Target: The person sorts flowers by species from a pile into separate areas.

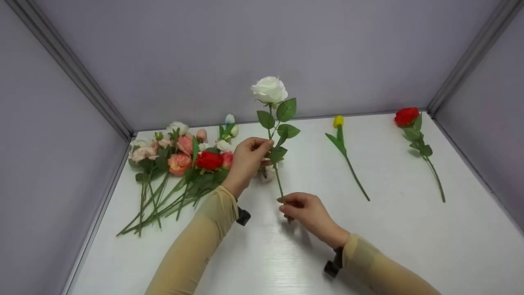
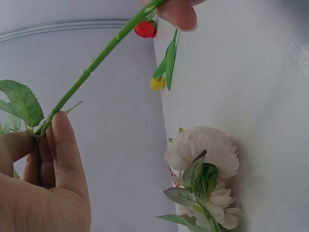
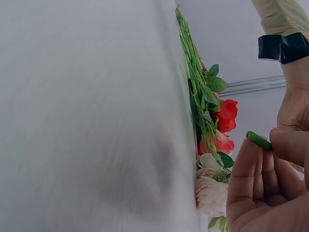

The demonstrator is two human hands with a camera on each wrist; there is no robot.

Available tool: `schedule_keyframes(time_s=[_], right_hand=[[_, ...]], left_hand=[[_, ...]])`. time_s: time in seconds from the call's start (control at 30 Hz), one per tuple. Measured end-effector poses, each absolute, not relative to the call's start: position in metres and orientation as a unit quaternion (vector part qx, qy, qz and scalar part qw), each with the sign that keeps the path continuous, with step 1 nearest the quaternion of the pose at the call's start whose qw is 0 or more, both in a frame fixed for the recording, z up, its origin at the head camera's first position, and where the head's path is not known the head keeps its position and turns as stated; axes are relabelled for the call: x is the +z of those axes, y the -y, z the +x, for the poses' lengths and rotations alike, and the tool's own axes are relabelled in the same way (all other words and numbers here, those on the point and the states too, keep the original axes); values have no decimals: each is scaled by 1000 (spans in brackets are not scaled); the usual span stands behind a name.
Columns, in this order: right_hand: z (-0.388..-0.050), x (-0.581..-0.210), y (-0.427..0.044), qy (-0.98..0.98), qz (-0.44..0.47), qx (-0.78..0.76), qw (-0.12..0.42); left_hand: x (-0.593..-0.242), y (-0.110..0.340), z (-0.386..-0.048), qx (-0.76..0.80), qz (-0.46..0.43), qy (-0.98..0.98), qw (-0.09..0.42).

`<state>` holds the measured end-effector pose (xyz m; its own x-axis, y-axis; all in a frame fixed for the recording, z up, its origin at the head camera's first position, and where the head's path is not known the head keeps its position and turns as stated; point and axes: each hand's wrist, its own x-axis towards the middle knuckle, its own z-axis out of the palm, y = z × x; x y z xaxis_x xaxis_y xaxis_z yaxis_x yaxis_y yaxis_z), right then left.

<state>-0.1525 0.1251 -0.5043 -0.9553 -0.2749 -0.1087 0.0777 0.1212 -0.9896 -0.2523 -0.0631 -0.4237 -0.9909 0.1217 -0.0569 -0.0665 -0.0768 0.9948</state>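
Observation:
A white rose (image 1: 270,89) with green leaves is held up off the table, its bloom toward the back wall. My left hand (image 1: 248,160) pinches its stem among the leaves; in the left wrist view, thumb and fingers of that hand (image 2: 46,179) meet on the green stem (image 2: 91,67). Lower down, my right hand (image 1: 308,213) pinches the stem near its bottom end. The cut stem end (image 3: 259,140) pokes out between thumb and fingers of the right hand (image 3: 270,179) in the right wrist view.
A pile of mixed flowers (image 1: 180,164) lies at the left, stems toward the front. Right of the hands lie a yellow tulip (image 1: 338,122) and, farther right, a red rose (image 1: 406,117), apart from each other on the white table (image 1: 401,237). Grey walls (image 1: 229,49) enclose the back and sides.

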Motion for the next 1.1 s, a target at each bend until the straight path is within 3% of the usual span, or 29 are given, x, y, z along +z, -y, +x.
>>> schedule_keyframes(time_s=[0.5,0.83,1.1], right_hand=[[-158,-501,-130,-740,-45,-660,123],[-160,-505,-130,-729,-17,-670,138],[-164,-504,-143,-765,0,-639,82]], left_hand=[[-449,59,-234,762,46,-624,170],[-456,53,-231,753,33,-638,154],[-459,44,-231,765,42,-627,138]])
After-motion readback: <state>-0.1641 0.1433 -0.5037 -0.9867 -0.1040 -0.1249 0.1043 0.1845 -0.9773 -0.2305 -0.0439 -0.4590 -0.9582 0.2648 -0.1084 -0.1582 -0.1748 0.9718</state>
